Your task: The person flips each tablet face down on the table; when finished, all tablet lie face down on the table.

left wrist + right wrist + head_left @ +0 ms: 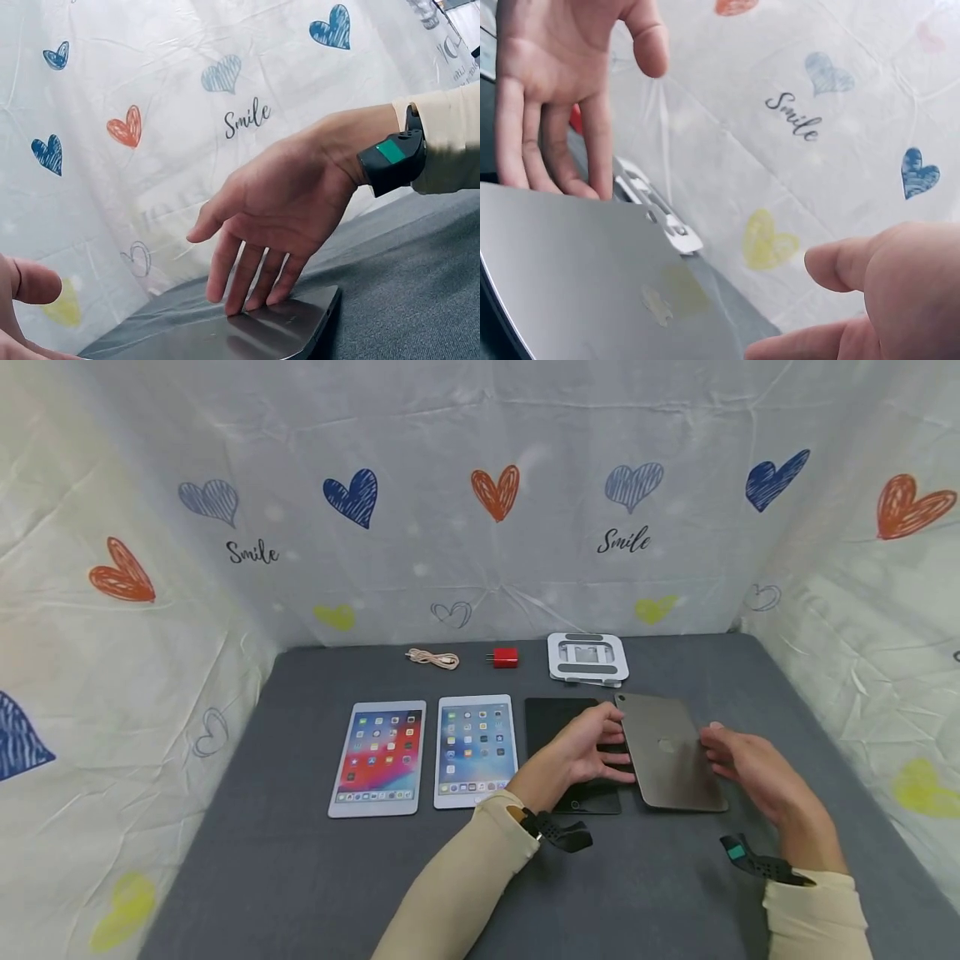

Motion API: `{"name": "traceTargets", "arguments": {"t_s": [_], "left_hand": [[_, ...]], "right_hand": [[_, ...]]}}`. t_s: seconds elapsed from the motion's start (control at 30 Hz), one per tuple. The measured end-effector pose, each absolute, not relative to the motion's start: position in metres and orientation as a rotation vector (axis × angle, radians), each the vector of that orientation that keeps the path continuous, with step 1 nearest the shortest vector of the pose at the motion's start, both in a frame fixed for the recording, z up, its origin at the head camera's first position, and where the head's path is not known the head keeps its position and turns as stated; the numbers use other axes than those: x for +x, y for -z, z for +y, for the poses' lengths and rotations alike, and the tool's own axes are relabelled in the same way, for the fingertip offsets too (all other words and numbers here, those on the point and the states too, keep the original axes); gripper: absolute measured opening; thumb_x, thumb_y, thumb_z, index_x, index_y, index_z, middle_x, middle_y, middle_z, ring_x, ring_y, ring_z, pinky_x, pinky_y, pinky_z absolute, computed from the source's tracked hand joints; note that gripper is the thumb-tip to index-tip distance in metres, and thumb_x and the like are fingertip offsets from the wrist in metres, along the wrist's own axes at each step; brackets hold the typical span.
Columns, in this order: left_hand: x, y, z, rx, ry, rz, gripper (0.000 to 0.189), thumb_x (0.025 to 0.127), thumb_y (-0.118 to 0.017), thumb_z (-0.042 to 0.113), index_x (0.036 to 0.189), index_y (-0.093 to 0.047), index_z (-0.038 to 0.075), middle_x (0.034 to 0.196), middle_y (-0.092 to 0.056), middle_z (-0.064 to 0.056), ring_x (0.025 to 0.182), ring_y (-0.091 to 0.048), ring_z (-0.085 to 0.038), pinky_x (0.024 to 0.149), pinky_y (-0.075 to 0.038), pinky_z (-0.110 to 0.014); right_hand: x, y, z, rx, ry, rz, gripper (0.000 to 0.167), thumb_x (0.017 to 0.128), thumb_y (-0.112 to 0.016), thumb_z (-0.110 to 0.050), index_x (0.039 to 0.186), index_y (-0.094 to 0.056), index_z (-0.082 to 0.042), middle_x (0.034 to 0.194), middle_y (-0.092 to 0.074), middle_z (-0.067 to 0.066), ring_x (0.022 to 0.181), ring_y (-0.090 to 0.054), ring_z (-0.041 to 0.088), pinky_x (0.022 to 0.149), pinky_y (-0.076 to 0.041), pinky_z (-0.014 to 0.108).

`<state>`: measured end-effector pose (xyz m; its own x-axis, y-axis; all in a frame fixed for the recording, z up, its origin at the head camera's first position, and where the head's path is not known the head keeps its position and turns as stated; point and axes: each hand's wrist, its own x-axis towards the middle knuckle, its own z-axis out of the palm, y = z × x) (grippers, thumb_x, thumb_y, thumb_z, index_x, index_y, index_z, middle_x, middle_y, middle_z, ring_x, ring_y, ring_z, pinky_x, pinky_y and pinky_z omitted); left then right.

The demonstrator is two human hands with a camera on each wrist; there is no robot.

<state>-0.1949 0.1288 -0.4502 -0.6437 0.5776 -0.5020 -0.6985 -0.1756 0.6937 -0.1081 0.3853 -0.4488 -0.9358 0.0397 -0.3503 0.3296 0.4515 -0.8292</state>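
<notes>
A grey tablet (671, 772) lies back side up at the right of the row, its fruit logo showing. Along its left edge are the straight, spread fingers of my left hand (585, 747), which also covers part of a black tablet (573, 797) beside it. My right hand (757, 768) is at the opposite edge, thumb uppermost. In the left wrist view, the extended fingertips of the right hand (277, 202) come down on the grey tablet (225, 337). The right wrist view shows the left hand's (559, 90) fingertips partly hidden behind the tablet's (577, 262) edge.
Two white tablets, one with a red screen (378, 760) and one with a blue screen (476, 747), lie lit at left. Behind them are a coiled cable (432, 658), a red charger plug (505, 657) and a folded white stand (588, 658). A heart-printed cloth (487, 552) hangs around the table.
</notes>
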Motion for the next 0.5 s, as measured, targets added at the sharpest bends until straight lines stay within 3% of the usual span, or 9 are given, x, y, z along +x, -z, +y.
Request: {"name": "traceTargets", "arguments": {"t_s": [0.17, 0.37, 0.5], "left_hand": [[-0.1947, 0.4534, 0.1361, -0.171, -1.921, 1.267, 0.065, 0.099, -0.065, 0.026, 0.151, -0.048, -0.009, 0.149, -0.052, -0.022, 0.144, -0.049, -0.06, 0.118, -0.047, -0.073], [-0.1921, 0.4594, 0.1364, -0.147, -1.932, 1.258, 0.066, 0.101, -0.065, 0.024, 0.155, -0.046, -0.008, 0.162, -0.046, -0.025, 0.149, -0.047, -0.056, 0.122, -0.046, -0.068], [-0.1883, 0.4554, 0.1301, -0.088, -1.94, 1.242, 0.066, 0.104, -0.063, 0.024, 0.159, -0.045, -0.007, 0.17, -0.04, -0.026, 0.159, -0.039, -0.05, 0.127, -0.042, -0.064]], "right_hand": [[-0.1089, 0.4477, 0.3867, 0.338, 1.476, 2.432, 0.088, 0.118, -0.022, -0.058, 0.169, -0.018, 0.013, 0.175, -0.017, 0.039, 0.161, -0.022, 0.058, 0.129, -0.03, 0.07], [-0.1093, 0.4485, 0.3845, 0.418, 1.448, 2.443, 0.087, 0.118, -0.026, -0.057, 0.169, -0.016, 0.013, 0.176, -0.016, 0.039, 0.161, -0.021, 0.06, 0.129, -0.026, 0.073], [-0.1086, 0.4465, 0.3837, 0.446, 1.431, 2.459, 0.089, 0.117, -0.026, -0.058, 0.169, -0.015, 0.013, 0.175, -0.015, 0.04, 0.161, -0.02, 0.061, 0.129, -0.024, 0.076]]}}
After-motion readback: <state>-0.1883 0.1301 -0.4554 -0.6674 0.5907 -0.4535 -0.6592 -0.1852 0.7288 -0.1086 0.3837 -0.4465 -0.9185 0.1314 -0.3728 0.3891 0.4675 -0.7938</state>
